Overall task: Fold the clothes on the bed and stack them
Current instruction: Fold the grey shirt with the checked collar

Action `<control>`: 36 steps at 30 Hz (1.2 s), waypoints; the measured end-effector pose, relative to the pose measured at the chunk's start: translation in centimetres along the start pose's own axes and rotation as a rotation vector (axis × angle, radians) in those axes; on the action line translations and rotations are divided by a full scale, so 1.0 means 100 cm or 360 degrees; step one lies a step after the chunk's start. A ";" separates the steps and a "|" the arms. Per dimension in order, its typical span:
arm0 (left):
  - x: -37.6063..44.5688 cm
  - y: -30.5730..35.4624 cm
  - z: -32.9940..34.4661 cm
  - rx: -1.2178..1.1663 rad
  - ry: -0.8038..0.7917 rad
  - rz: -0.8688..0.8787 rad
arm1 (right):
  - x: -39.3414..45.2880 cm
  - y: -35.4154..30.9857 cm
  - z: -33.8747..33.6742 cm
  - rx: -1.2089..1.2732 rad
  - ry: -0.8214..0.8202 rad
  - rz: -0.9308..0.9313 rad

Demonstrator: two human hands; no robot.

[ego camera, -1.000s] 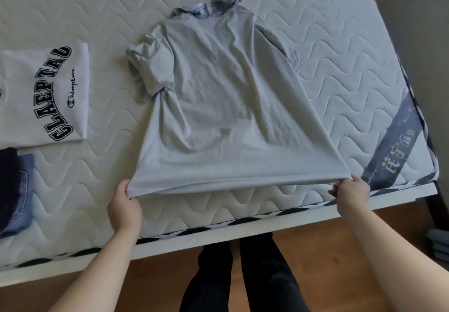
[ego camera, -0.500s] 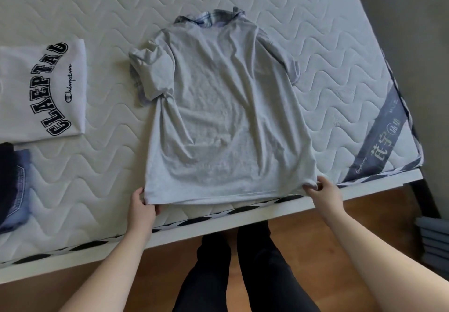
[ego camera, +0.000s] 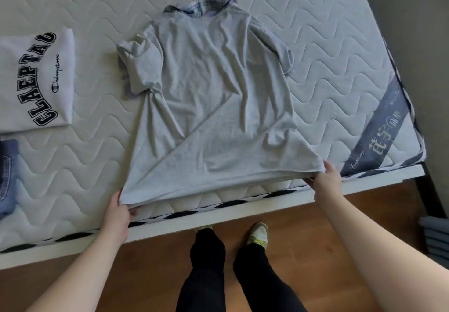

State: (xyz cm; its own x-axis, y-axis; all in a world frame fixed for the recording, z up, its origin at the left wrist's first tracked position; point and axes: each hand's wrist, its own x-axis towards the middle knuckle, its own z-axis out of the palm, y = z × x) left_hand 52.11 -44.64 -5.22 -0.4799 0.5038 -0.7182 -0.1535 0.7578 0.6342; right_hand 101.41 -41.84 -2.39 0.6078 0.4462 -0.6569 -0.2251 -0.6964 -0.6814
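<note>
— What do our hands hold?
— Our left hand (ego camera: 118, 211) pinches the left corner of the hem of the grey T-shirt (ego camera: 211, 98), fingers curled round the cloth. Our right hand (ego camera: 324, 180) grips the right corner of the same hem, thumb on top.
— Where does the shirt lie?
— On the bed (ego camera: 315, 32), spread flat and creased, collar towards the far edge, hem lifted a little at the near edge. A plaid garment (ego camera: 199, 8) peeks out beneath its collar.
— And the rest?
— At the bed's left edge we see a folded white shirt (ego camera: 34, 81) with dark lettering, and folded jeans (ego camera: 7, 175) nearer the front, well apart from the grey one.
</note>
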 end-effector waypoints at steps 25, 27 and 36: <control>-0.127 0.122 0.003 0.0236 -0.0451 0.0431 | -0.117 -0.079 -0.027 -0.0419 -0.0406 -0.0354; -0.133 0.167 0.000 0.0063 -0.0434 0.0451 | -0.128 -0.119 -0.032 -0.0243 -0.0278 -0.0432; -0.166 0.424 -0.013 -0.0410 -0.0407 0.0839 | -0.183 -0.351 -0.027 0.0405 -0.0074 -0.0889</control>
State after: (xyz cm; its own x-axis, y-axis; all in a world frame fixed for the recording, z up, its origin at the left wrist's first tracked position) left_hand 52.40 -21.39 33.97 -0.3311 0.8889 -0.3167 -0.1711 0.2735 0.9465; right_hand 100.21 -27.11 34.41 0.6536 0.7331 -0.1880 -0.0607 -0.1968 -0.9786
